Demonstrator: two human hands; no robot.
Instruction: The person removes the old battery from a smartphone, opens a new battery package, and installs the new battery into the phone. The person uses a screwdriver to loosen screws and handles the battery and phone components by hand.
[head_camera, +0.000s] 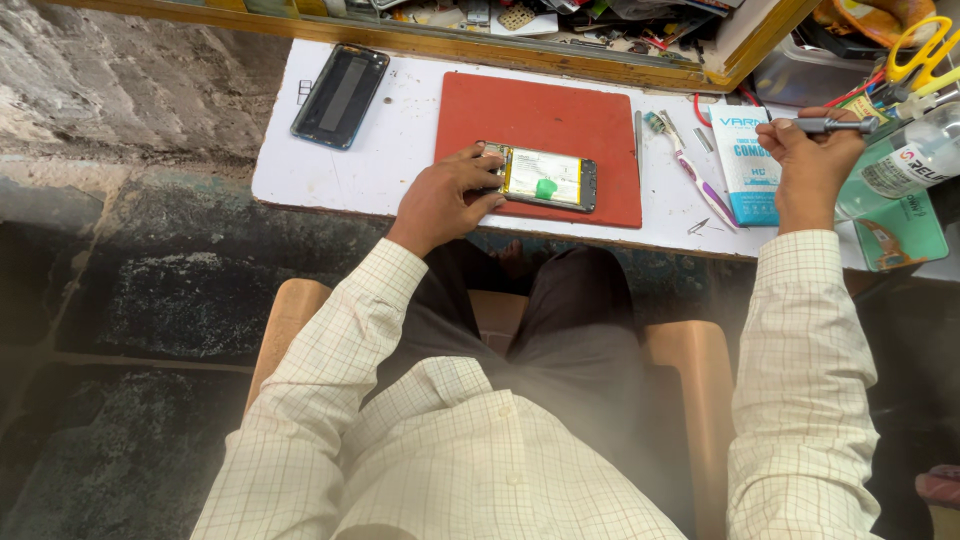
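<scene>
An opened phone (545, 178) with a yellow-edged battery and a green tab lies on a red work mat (540, 120) on the white table (400, 150). My left hand (445, 195) rests on the phone's left end, fingers pressing it down. My right hand (810, 155) is raised at the table's right side, closed around a slim metal screwdriver (835, 125) held level, tip pointing right. Both arms wear a pale checked shirt.
A detached phone back cover (340, 95) lies at the table's left. A toothbrush (690, 165), tweezers (638, 135) and a blue-white packet (745, 160) lie right of the mat. A clear bottle (905, 160), yellow scissors (925, 50) and a cluttered tray (560, 20) crowd the far right and back.
</scene>
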